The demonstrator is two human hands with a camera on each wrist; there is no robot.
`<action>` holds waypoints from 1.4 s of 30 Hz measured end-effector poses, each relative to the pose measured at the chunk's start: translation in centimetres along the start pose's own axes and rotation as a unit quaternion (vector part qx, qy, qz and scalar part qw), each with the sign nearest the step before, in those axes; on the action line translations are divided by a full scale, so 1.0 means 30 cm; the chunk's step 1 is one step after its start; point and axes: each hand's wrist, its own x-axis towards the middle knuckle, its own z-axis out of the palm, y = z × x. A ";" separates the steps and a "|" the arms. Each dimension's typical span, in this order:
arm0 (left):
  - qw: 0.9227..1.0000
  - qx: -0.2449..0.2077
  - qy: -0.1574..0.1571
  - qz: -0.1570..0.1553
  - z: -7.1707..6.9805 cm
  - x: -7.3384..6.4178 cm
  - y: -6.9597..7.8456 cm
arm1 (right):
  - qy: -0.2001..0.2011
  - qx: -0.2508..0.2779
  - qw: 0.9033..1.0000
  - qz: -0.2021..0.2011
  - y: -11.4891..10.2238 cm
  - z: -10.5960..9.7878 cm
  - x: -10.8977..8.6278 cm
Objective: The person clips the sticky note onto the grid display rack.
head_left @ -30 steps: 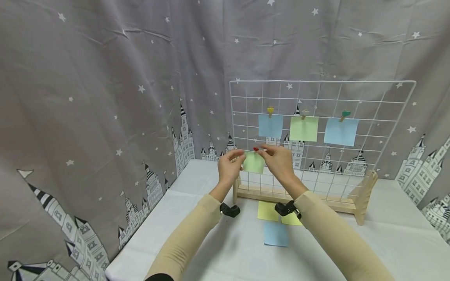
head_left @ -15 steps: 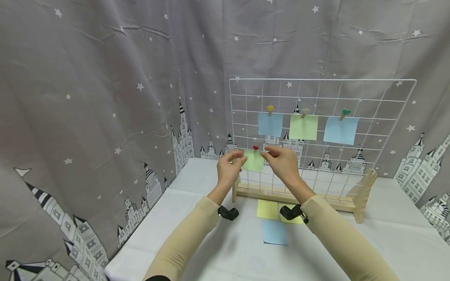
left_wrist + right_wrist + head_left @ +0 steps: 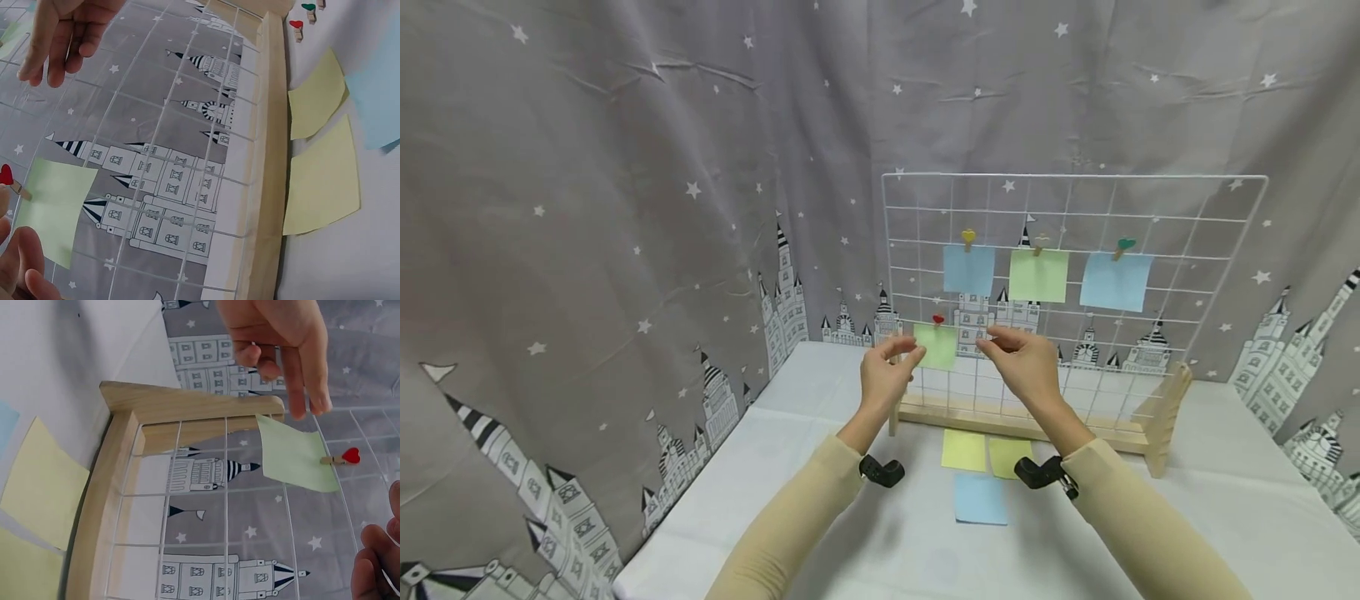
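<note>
A light green sticky note (image 3: 936, 347) hangs at the lower left of the white wire grid (image 3: 1000, 375), held by a small wooden clothespin (image 3: 334, 460) with a red heart (image 3: 937, 319). My left hand (image 3: 883, 377) is beside the note's left edge, fingers loosely bent; in the right wrist view they are close to its corner without pinching it. Right of the note and apart from it, my right hand (image 3: 1024, 367) holds nothing, its fingers relaxed in front of the grid.
Higher on the grid hang a blue note (image 3: 968, 270), a green note (image 3: 1038, 276) and another blue note (image 3: 1116, 282), each with a heart clothespin. Yellow notes (image 3: 963, 450) and a blue one (image 3: 981, 499) lie before the wooden base (image 3: 1000, 418). Spare clothespins (image 3: 297, 30) lie nearby.
My right hand has let go of the red-heart clothespin and moved right, away from the note. My left hand has shifted slightly left of the note's edge. The note stays hanging.
</note>
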 end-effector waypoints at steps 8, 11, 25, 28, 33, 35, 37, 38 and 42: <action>1.000 -0.003 0.010 -0.014 -0.012 -0.028 -0.028 | -0.002 0.000 1.000 0.020 0.042 -0.037 -0.031; 1.000 -0.011 0.010 -0.015 -0.012 -0.031 -0.035 | 0.008 -0.009 1.000 0.022 0.061 -0.057 -0.041; 1.000 -0.017 -0.006 -0.020 -0.017 -0.056 -0.044 | 0.026 -0.015 0.999 0.018 0.097 -0.119 -0.078; 0.999 -0.020 -0.008 -0.025 -0.019 -0.067 -0.048 | 0.022 -0.019 0.999 0.019 0.108 -0.126 -0.088; 0.999 -0.024 -0.011 -0.037 -0.015 -0.087 -0.062 | 0.013 -0.016 0.999 0.034 0.129 -0.140 -0.109; 0.999 -0.025 -0.012 -0.038 -0.011 -0.091 -0.067 | 0.011 -0.017 0.999 0.042 0.137 -0.145 -0.114; 0.999 -0.023 -0.015 -0.039 -0.008 -0.096 -0.071 | 0.012 -0.019 0.999 0.048 0.146 -0.148 -0.119; 0.999 -0.023 -0.017 -0.039 -0.005 -0.097 -0.073 | 0.012 -0.020 0.998 0.050 0.150 -0.149 -0.121; 0.999 -0.023 -0.023 -0.042 0.007 -0.107 -0.081 | 0.009 -0.024 0.999 0.048 0.168 -0.154 -0.130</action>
